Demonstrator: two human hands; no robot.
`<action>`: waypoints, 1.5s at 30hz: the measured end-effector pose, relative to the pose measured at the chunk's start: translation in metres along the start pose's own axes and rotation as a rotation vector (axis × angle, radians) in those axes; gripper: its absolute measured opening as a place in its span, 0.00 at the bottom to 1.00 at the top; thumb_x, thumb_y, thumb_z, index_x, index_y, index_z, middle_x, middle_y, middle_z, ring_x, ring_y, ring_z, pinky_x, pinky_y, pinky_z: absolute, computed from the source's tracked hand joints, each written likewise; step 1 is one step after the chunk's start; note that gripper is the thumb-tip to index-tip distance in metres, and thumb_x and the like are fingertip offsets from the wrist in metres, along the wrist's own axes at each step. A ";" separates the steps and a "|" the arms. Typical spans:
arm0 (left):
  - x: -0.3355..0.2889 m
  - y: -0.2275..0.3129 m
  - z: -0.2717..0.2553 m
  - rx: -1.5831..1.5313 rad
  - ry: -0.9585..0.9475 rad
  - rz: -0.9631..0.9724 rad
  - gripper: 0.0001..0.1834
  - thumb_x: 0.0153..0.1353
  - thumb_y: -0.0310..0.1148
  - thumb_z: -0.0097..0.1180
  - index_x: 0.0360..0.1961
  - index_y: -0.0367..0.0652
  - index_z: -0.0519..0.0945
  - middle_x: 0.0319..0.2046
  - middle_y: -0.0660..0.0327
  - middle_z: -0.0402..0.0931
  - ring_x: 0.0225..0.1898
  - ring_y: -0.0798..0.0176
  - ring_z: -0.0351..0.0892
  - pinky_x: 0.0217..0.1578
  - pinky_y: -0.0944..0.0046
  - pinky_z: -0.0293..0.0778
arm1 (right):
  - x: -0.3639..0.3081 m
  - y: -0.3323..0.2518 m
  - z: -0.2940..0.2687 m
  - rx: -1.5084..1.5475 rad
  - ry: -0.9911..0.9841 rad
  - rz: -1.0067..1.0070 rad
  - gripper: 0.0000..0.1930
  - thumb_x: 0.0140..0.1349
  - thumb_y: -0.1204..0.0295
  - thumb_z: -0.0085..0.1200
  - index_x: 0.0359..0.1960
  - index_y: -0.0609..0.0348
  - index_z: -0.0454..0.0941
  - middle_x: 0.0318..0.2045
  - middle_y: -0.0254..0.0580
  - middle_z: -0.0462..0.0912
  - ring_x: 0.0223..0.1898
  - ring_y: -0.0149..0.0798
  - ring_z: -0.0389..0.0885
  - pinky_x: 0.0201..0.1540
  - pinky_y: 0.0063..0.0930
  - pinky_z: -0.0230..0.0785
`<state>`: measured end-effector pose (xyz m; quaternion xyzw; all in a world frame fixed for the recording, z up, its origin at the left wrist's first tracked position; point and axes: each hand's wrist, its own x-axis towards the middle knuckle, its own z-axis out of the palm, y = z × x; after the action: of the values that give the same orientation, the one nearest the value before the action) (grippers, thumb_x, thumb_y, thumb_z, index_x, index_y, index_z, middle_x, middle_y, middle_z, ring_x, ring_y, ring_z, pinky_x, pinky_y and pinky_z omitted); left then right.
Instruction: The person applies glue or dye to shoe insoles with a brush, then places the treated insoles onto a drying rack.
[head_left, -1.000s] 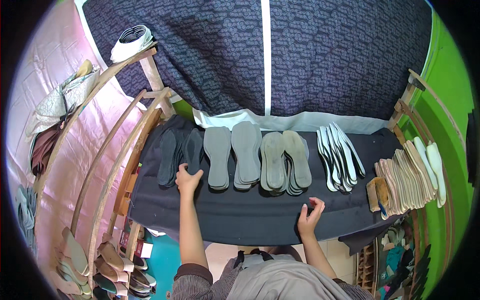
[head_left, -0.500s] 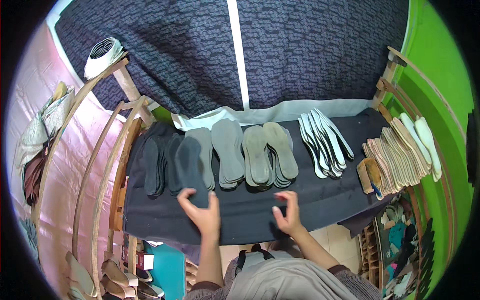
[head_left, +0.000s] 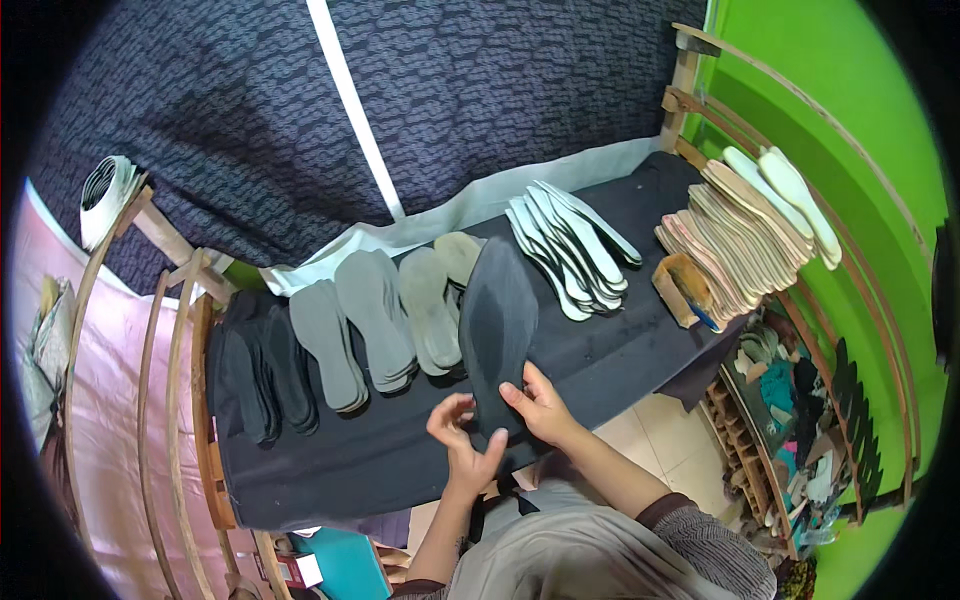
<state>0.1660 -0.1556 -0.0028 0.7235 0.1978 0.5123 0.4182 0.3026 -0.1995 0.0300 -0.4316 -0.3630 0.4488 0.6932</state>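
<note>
At centre, your right hand (head_left: pixel 540 405) pinches the dark sole (head_left: pixel 500 320); steady it with your half-curled left hand (head_left: pixel 465 445), whose hold is unclear.

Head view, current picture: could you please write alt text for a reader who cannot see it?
A person's right hand holds up a dark shoe sole, with the left hand at its lower end. Piles of dark soles, grey soles, white soles and beige soles sit on a black cloth.

Striped sleeves (head_left: pixel 712 550) with dark brown cuffs (head_left: pixel 664 510), loose grey draped cloth (head_left: pixel 560 560)
</note>
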 end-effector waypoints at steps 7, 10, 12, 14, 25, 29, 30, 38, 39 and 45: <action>0.032 -0.003 0.054 -0.402 0.016 -0.487 0.26 0.64 0.27 0.50 0.61 0.38 0.58 0.52 0.55 0.68 0.50 0.64 0.70 0.53 0.65 0.64 | -0.019 -0.014 -0.036 -0.470 -0.017 -0.022 0.18 0.65 0.63 0.52 0.50 0.63 0.69 0.38 0.41 0.77 0.33 0.27 0.75 0.39 0.23 0.68; 0.035 -0.013 0.081 -0.598 0.084 -0.584 0.24 0.64 0.27 0.50 0.60 0.39 0.61 0.50 0.56 0.70 0.47 0.63 0.73 0.50 0.65 0.68 | -0.029 -0.049 -0.063 -0.751 0.092 0.030 0.18 0.61 0.69 0.54 0.51 0.61 0.70 0.43 0.46 0.77 0.45 0.38 0.75 0.51 0.29 0.66; 0.039 -0.011 0.093 -0.820 0.036 -0.745 0.25 0.64 0.27 0.49 0.61 0.41 0.60 0.50 0.56 0.71 0.46 0.60 0.75 0.46 0.61 0.73 | -0.038 -0.069 -0.083 -1.351 0.639 -0.537 0.20 0.49 0.73 0.59 0.46 0.58 0.72 0.48 0.50 0.71 0.54 0.53 0.64 0.59 0.43 0.55; 0.040 -0.012 0.106 -0.879 -0.021 -0.745 0.26 0.66 0.29 0.47 0.63 0.50 0.55 0.49 0.53 0.70 0.41 0.53 0.79 0.38 0.52 0.80 | -0.051 -0.077 -0.125 -1.478 1.022 -0.652 0.24 0.47 0.79 0.57 0.49 0.63 0.69 0.49 0.53 0.66 0.54 0.53 0.61 0.58 0.45 0.53; 0.039 -0.022 0.131 -1.151 -0.101 -0.810 0.27 0.69 0.38 0.42 0.64 0.59 0.45 0.56 0.49 0.65 0.39 0.48 0.78 0.35 0.45 0.80 | -0.056 -0.092 -0.232 -0.960 0.923 -0.242 0.12 0.55 0.78 0.61 0.42 0.59 0.80 0.29 0.41 0.81 0.26 0.26 0.77 0.30 0.20 0.70; 0.035 -0.022 0.127 -1.126 -0.113 -0.794 0.28 0.69 0.39 0.42 0.64 0.58 0.45 0.56 0.48 0.65 0.39 0.48 0.78 0.35 0.46 0.80 | -0.053 -0.100 -0.239 -1.185 0.901 -0.395 0.11 0.56 0.75 0.60 0.41 0.61 0.79 0.33 0.47 0.82 0.29 0.36 0.80 0.30 0.24 0.71; 0.034 -0.023 0.126 -1.140 -0.117 -0.800 0.28 0.68 0.40 0.42 0.64 0.59 0.45 0.56 0.47 0.65 0.39 0.48 0.78 0.34 0.46 0.80 | -0.051 -0.101 -0.236 -1.212 0.926 -0.472 0.11 0.56 0.74 0.60 0.40 0.61 0.79 0.33 0.48 0.82 0.30 0.38 0.80 0.30 0.24 0.71; 0.023 -0.031 0.118 -1.139 -0.101 -0.797 0.30 0.68 0.45 0.40 0.66 0.58 0.43 0.57 0.48 0.64 0.39 0.48 0.78 0.36 0.46 0.79 | -0.044 -0.139 -0.234 -1.309 0.831 -0.519 0.09 0.58 0.75 0.58 0.41 0.62 0.79 0.34 0.42 0.82 0.29 0.32 0.78 0.31 0.23 0.69; 0.018 -0.039 0.117 -1.219 -0.127 -0.828 0.30 0.68 0.52 0.34 0.65 0.50 0.49 0.56 0.48 0.65 0.39 0.48 0.78 0.37 0.47 0.78 | -0.044 -0.143 -0.226 -1.231 0.847 -0.403 0.10 0.57 0.75 0.58 0.41 0.61 0.79 0.34 0.43 0.81 0.32 0.36 0.79 0.35 0.25 0.70; 0.023 -0.033 0.120 -1.257 -0.181 -0.847 0.44 0.64 0.66 0.19 0.62 0.37 0.62 0.43 0.44 0.75 0.37 0.53 0.78 0.41 0.53 0.76 | -0.029 -0.150 -0.166 -1.284 0.592 -0.786 0.11 0.50 0.72 0.63 0.37 0.57 0.82 0.30 0.42 0.76 0.32 0.42 0.76 0.38 0.31 0.70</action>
<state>0.2885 -0.1688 -0.0315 0.2509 0.0948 0.2631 0.9267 0.4876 -0.3054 0.1052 -0.6874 -0.4763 -0.2566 0.4845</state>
